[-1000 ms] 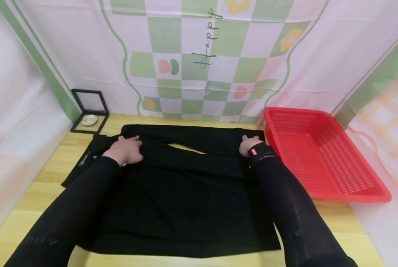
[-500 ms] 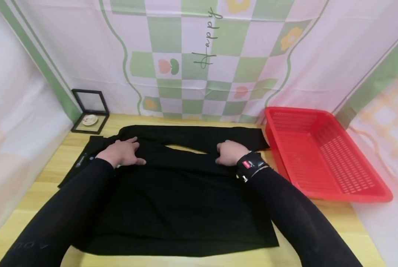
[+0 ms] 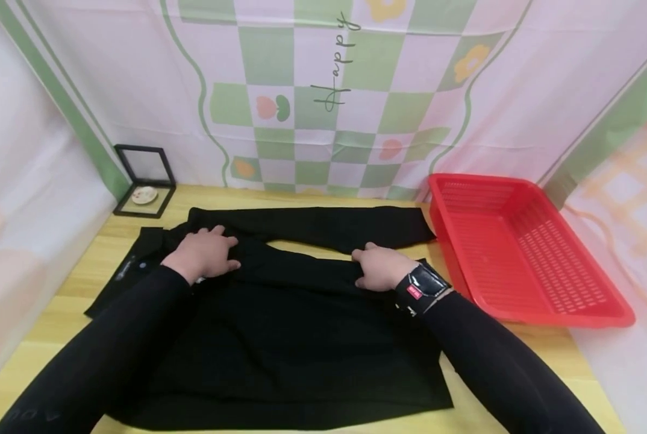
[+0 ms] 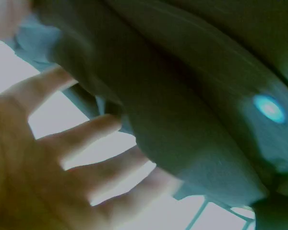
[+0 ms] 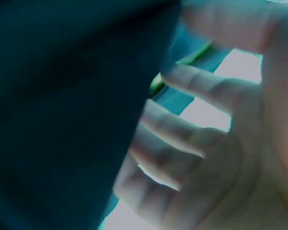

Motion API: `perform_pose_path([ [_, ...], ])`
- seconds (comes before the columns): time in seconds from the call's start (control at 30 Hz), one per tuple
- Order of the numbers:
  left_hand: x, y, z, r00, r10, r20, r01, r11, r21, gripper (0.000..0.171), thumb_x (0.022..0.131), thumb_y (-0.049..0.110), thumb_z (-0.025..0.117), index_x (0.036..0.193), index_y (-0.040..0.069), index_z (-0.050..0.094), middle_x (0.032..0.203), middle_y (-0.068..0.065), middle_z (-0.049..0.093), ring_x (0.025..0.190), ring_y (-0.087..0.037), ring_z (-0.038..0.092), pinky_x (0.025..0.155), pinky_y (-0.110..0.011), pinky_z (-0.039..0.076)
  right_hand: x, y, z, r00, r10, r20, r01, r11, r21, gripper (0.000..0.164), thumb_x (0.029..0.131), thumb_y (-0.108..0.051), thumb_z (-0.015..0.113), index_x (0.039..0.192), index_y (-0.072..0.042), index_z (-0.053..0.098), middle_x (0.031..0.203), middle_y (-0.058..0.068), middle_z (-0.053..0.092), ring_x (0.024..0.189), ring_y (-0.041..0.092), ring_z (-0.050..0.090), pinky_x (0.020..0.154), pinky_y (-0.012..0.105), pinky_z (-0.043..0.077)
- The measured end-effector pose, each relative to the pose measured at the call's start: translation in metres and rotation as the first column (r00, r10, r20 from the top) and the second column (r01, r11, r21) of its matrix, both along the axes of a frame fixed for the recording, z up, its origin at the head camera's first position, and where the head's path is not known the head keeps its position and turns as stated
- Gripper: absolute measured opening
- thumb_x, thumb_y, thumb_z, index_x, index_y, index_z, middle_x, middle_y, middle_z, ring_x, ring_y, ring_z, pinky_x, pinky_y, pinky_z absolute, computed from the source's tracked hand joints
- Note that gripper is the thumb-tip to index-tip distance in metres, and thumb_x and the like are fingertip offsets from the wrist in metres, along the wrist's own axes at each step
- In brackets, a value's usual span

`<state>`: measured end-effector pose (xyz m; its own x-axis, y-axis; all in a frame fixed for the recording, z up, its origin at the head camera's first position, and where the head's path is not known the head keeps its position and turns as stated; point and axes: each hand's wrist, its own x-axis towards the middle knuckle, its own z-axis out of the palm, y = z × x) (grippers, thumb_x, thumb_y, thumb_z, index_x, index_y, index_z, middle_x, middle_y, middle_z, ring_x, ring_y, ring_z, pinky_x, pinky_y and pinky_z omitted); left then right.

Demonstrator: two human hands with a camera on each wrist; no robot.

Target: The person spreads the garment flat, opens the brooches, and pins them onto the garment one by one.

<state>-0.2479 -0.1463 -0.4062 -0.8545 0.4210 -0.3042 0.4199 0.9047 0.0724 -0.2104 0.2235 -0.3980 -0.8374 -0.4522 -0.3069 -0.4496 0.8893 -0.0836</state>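
Note:
A black long-sleeved shirt (image 3: 302, 349) lies spread on the table, one sleeve (image 3: 367, 226) stretched along the far side. At the left, its collar end shows a small pale button (image 3: 142, 265). My left hand (image 3: 204, 250) rests on the cloth near the sleeve's root, fingers spread; the left wrist view shows the fingers (image 4: 91, 132) nearly straight at the cloth's edge. Close to the sleeve's lower edge, my right hand (image 3: 383, 268) touches the folded upper part of the shirt. In the right wrist view, its extended fingertips are partly hidden behind dark cloth (image 5: 72, 115).
A red perforated plastic basket (image 3: 518, 253) stands right of the shirt, near the sleeve cuff. At the back left is a black frame-like stand (image 3: 144, 181) with a small round dish (image 3: 144, 194). A patterned curtain (image 3: 323, 90) hangs behind the wooden table (image 3: 36, 355).
My right hand has moved left and towards me from the sleeve's cuff end to the shirt's body. The shirt has shifted slightly left and nearer, and the gap under the sleeve has widened rightward.

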Motion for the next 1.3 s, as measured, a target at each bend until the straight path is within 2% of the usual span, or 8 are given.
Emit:
perform_pose_path([
  [0.1,0.003,0.008,-0.003,0.982,-0.1,-0.163,0.106,0.994,0.031,0.048,0.1,0.032,0.062,0.14,0.007,0.057,0.138,-0.024,0.049,0.122,-0.045,0.047,0.098,-0.061,0.037,0.003,0.006,-0.002,1.0,-0.01,-0.019,0.01,1.0,-0.02,0.051,0.081,-0.029,0.082,0.121,-0.004,0.06,0.104,0.012,0.054,0.086,0.022,0.057,0.079,0.038,0.051],
  [0.2,0.005,0.012,-0.008,0.959,-0.171,-0.226,0.193,0.978,0.079,0.04,0.099,0.024,0.064,0.135,0.006,0.061,0.125,-0.019,0.057,0.11,-0.038,0.055,0.091,-0.055,0.044,0.005,0.012,-0.005,0.993,0.031,-0.113,-0.038,0.997,-0.065,0.022,0.084,-0.019,0.078,0.097,-0.009,0.063,0.09,0.005,0.052,0.076,0.018,0.054,0.07,0.035,0.05],
  [0.4,0.0,0.011,-0.018,0.968,-0.183,-0.171,0.208,0.967,0.145,0.045,0.099,0.019,0.064,0.141,0.006,0.054,0.126,-0.018,0.059,0.108,-0.035,0.06,0.088,-0.05,0.049,0.005,0.022,0.0,0.97,-0.021,-0.244,-0.024,0.984,-0.178,0.013,0.093,-0.007,0.064,0.086,-0.01,0.053,0.068,-0.001,0.051,0.064,0.018,0.055,0.061,0.036,0.049],
  [0.6,-0.004,0.015,-0.017,0.985,-0.159,-0.067,0.167,0.974,0.151,0.053,0.102,0.023,0.059,0.152,0.014,0.042,0.143,-0.026,0.046,0.12,-0.04,0.054,0.085,-0.046,0.049,0.002,0.028,0.016,0.944,-0.034,-0.329,-0.061,0.96,-0.273,0.006,0.096,-0.003,0.058,0.102,-0.003,0.059,0.088,0.009,0.062,0.082,0.027,0.063,0.077,0.043,0.053],
  [0.77,-0.005,0.019,-0.015,0.985,-0.17,-0.014,0.169,0.969,0.179,0.047,0.102,0.013,0.054,0.148,0.021,0.049,0.135,-0.018,0.042,0.106,-0.032,0.049,0.071,-0.041,0.039,0.005,0.03,0.031,0.94,0.018,-0.339,-0.135,0.936,-0.326,0.007,0.099,-0.004,0.057,0.106,-0.004,0.057,0.091,0.009,0.064,0.084,0.025,0.064,0.079,0.043,0.053],
  [0.93,-0.008,0.014,-0.015,0.977,-0.196,-0.086,0.213,0.917,0.338,0.028,0.103,0.009,0.053,0.13,0.013,0.058,0.126,-0.01,0.051,0.096,-0.022,0.055,0.077,-0.038,0.044,0.007,0.033,0.041,0.943,0.029,-0.332,-0.148,0.93,-0.338,0.014,0.099,-0.012,0.061,0.112,-0.007,0.059,0.091,0.007,0.067,0.08,0.02,0.064,0.075,0.041,0.053],
  [1.1,-0.012,0.006,-0.009,0.984,-0.147,-0.102,0.177,0.875,0.451,0.025,0.106,0.019,0.051,0.13,0.012,0.057,0.117,-0.005,0.063,0.093,-0.016,0.061,0.083,-0.038,0.049,0.008,0.041,0.048,0.944,0.034,-0.327,-0.133,0.949,-0.285,0.021,0.093,-0.022,0.073,0.107,-0.008,0.067,0.094,0.005,0.069,0.082,0.021,0.064,0.076,0.042,0.053],
  [1.3,-0.015,-0.017,-0.007,0.99,-0.116,-0.079,0.136,0.939,0.317,0.052,0.104,0.047,0.049,0.135,0.006,0.058,0.129,-0.016,0.057,0.118,-0.034,0.055,0.099,-0.052,0.041,0.006,0.048,0.053,0.921,0.012,-0.389,-0.136,0.947,-0.293,0.014,0.094,-0.02,0.072,0.098,-0.01,0.062,0.081,0.001,0.065,0.067,0.017,0.06,0.066,0.038,0.051],
])
